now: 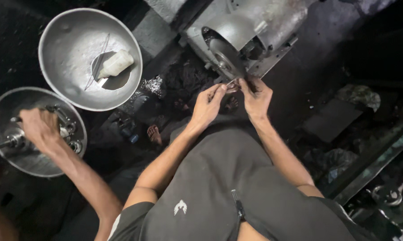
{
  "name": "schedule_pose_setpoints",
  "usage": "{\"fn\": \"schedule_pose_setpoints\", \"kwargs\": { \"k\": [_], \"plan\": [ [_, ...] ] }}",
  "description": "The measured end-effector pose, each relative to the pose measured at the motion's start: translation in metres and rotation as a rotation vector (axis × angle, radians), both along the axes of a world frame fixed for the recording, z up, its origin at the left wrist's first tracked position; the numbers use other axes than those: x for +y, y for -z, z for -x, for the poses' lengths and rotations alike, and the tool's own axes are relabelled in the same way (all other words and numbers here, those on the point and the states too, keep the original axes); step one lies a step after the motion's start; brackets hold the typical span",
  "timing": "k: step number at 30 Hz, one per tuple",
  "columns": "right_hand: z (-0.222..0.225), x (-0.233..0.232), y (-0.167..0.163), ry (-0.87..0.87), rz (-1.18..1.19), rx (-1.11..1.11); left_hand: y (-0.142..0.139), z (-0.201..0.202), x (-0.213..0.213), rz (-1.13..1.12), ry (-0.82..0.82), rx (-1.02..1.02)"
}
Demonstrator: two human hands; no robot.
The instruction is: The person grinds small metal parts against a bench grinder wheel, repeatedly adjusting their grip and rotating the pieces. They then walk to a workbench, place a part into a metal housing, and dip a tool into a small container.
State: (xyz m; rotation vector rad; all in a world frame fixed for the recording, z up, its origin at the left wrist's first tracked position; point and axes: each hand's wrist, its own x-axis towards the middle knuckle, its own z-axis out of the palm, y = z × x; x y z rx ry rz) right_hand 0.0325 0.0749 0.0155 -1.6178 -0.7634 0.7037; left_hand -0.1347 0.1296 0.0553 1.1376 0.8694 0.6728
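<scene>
A small metal piece (pixel 232 83) is pinched between the fingertips of both hands, pressed against the rim of the grinding wheel (pixel 225 58); its shape is hard to make out, possibly a thin rod. The left hand (pixel 209 103) is closed on it from the left, the right hand (pixel 256 95) from the right. The wheel is half hidden under a grey metal guard (pixel 250 24). At far left, a co-worker's hand (pixel 39 128) is laid on fittings in a metal bowl (pixel 0 111); whether anything is grasped cannot be told. A second bowl (pixel 67 49) holds a white bottle (pixel 115 63).
</scene>
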Motion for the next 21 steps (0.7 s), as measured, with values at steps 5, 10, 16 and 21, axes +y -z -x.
{"fn": "schedule_pose_setpoints", "kwargs": {
  "k": [5, 10, 16, 21],
  "plan": [
    [-0.005, -0.012, -0.014, -0.005, -0.042, -0.067, -0.019, -0.002, -0.006, -0.009, 0.019, 0.043],
    [-0.012, -0.013, -0.02, -0.108, -0.059, -0.09, -0.032, 0.002, -0.008, -0.099, 0.03, 0.178],
    [-0.009, -0.009, -0.003, -0.059, -0.057, -0.002, -0.02, 0.0, -0.003, -0.145, 0.008, 0.067],
    [-0.011, -0.009, -0.004, -0.079, -0.04, -0.021, -0.017, 0.003, -0.002, -0.178, 0.017, 0.105]
  ]
}}
